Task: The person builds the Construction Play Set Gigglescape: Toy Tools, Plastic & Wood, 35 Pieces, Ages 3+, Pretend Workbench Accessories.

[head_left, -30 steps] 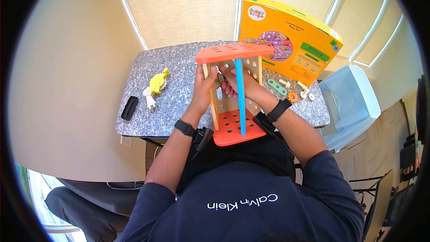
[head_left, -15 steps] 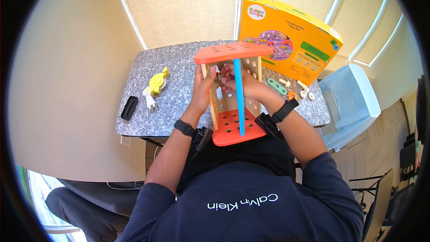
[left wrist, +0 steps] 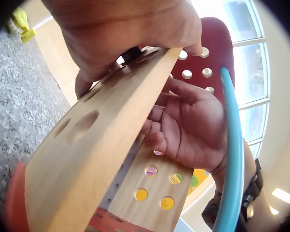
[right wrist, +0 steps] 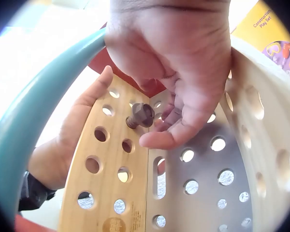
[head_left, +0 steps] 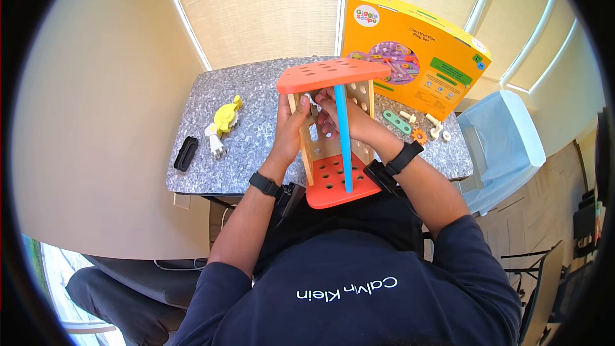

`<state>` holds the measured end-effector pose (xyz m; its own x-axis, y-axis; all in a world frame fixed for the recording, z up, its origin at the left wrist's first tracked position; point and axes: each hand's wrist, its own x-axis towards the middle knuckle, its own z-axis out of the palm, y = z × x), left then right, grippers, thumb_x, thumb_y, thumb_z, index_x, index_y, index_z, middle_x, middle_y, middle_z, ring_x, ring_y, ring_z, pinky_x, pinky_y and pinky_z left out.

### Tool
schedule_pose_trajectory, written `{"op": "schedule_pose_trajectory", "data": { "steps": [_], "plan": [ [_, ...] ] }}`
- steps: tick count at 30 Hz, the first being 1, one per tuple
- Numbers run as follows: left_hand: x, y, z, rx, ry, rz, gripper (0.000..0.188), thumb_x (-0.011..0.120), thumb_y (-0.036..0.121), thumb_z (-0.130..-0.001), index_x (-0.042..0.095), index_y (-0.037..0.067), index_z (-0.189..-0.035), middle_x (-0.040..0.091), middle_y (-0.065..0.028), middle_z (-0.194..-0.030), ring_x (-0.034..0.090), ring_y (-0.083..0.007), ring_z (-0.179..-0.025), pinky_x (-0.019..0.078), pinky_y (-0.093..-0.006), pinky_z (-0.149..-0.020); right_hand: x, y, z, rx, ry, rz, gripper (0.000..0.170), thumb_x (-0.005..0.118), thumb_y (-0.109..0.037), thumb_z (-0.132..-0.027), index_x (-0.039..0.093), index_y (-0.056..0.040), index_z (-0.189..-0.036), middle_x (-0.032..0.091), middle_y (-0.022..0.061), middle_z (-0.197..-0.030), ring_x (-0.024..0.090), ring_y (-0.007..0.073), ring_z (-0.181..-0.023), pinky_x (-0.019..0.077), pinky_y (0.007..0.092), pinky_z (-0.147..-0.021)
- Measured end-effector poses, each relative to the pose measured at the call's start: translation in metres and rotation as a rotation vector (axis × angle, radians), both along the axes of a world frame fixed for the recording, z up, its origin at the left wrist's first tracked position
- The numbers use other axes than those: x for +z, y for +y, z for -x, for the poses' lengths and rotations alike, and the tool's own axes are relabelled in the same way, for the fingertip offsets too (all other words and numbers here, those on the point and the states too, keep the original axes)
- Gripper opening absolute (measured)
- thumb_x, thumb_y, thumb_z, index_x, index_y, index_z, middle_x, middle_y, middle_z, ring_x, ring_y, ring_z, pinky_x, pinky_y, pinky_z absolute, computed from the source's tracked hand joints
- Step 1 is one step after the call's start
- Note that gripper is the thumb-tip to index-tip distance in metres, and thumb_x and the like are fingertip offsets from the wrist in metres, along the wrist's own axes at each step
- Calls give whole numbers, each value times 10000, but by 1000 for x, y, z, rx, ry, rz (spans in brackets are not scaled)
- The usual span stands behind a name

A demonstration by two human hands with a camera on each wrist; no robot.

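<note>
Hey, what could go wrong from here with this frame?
The bolt appears to sit in the side panel; it might drop out if nothing secures it. The red base juts past the edge of the table, so the frame may tip if the grip of the left hand slackens. The right hand is close beside the blue rod and might bump it.

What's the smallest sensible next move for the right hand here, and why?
I'd probably pinch the dark, hex-headed threaded bolt with the right hand and turn it gently. Its head stands off the pale wooden perforated left panel with threads showing, so it seems not fully seated; the fingers are close by, and the left hand grips that panel.
</note>
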<state>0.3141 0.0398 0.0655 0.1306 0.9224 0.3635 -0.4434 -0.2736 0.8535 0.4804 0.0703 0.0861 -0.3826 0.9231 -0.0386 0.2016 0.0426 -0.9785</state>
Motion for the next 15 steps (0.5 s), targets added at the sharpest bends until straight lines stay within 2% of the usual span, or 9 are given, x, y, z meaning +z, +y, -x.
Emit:
{"op": "schedule_pose_trajectory", "data": {
  "steps": [4, 10, 13, 15],
  "plan": [
    [-7, 5, 0, 68, 19, -25, 483, 562, 365, -1098, 382, 135, -1483, 605, -45, -1109, 625, -123, -848, 514, -296, -728, -1, 1, -2, 110, -28, -45, 371, 522, -404, -1092, 524, -54, -1213, 656, 52, -828, 662, 147, -713, 544, 312, -569],
    [-9, 1, 2, -104, -19, -35, 484, 578, 367, -1089, 389, 125, -1463, 610, -74, -1102, 623, -135, -804, 525, -317, -695, 4, 3, 0, 137, -70, 55, 372, 496, -412, -1103, 580, -57, -1034, 644, 48, -760, 647, 152, -633, 541, 310, -578],
    [-11, 3, 1, -79, -13, -9, 500, 588, 363, -1084, 378, 124, -1470, 603, -81, -1122, 620, -152, -812, 535, -329, -702, 25, -9, 3, 115, -171, 120, 436, 473, -442, -1109, 598, -41, -993, 623, 50, -719, 641, 158, -601, 543, 306, -586],
    [-13, 5, 0, 21, 8, -58, 508, 592, 357, -1083, 369, 121, -1473, 588, -83, -1141, 619, -168, -827, 545, -340, -707, 32, -17, 5, 30, -151, 112, 408, 462, -412, -1107, 598, -32, -1046, 616, 57, -723, 651, 158, -613, 541, 308, -577]
  ]
}}
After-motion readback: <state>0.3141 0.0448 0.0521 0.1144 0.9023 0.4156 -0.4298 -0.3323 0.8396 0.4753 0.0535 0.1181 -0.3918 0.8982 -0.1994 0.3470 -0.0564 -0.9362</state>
